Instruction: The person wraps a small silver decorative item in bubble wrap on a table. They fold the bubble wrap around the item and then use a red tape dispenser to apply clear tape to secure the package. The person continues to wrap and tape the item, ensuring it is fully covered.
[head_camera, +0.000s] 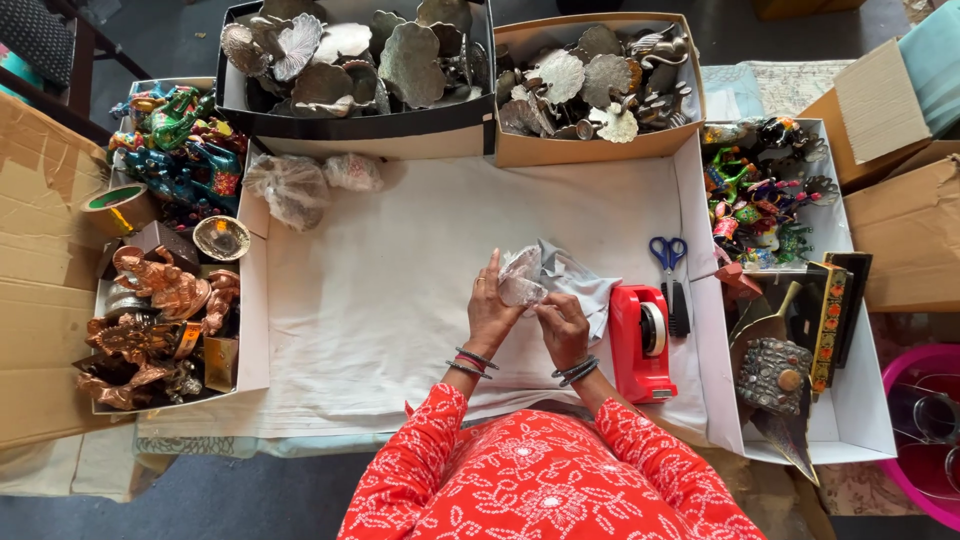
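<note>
Over the white cloth, left hand and right hand both grasp a plastic-wrapped piece, its long axis seemingly upright.

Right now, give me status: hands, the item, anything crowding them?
Left hand and right hand both on clear-wrapped item. Grey cloth beneath. Red tape dispenser close by right hand; blue scissors beyond.

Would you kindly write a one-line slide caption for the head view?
Left hand and right hand hold a clear-plastic-wrapped item over a white cloth, beside a red tape dispenser.
</note>
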